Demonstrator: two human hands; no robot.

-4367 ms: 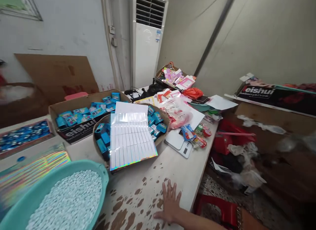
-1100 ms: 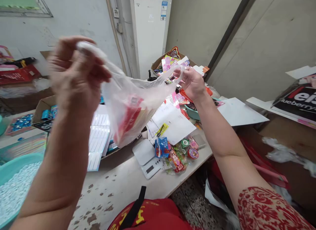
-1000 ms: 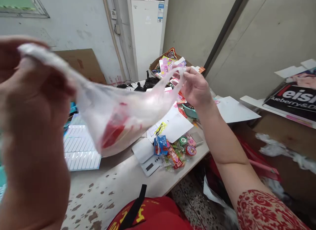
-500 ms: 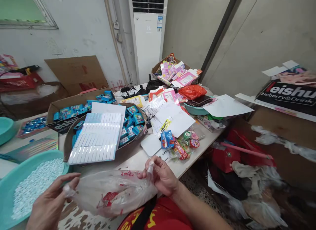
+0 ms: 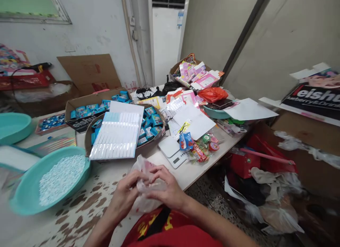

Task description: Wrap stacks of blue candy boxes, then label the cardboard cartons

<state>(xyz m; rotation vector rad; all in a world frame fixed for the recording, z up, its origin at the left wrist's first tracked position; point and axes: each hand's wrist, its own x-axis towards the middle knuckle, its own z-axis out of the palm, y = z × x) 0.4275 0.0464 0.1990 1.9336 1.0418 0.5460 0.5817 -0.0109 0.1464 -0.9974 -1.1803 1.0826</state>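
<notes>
A clear plastic bag (image 5: 145, 185) with something red inside sits bunched between my hands at the table's near edge. My left hand (image 5: 124, 195) grips its left side, and my right hand (image 5: 166, 190) grips the right, fingers meeting over the bag's top. Just beyond the hands lies a white digital scale (image 5: 174, 151) beside a small heap of colourful snack packets (image 5: 198, 148).
A teal basin (image 5: 20, 197) of small white pellets stands at the left. Cardboard boxes of blue packets (image 5: 90, 109) and a holographic label sheet (image 5: 118, 135) fill the table's middle. Papers and an orange bag (image 5: 212, 93) lie farther back. Red crates and rubbish sit on the floor (image 5: 265, 169) at right.
The bag was held stretched high between my hands, then came down to the table edge. Now my hands have drawn together and bunched it.
</notes>
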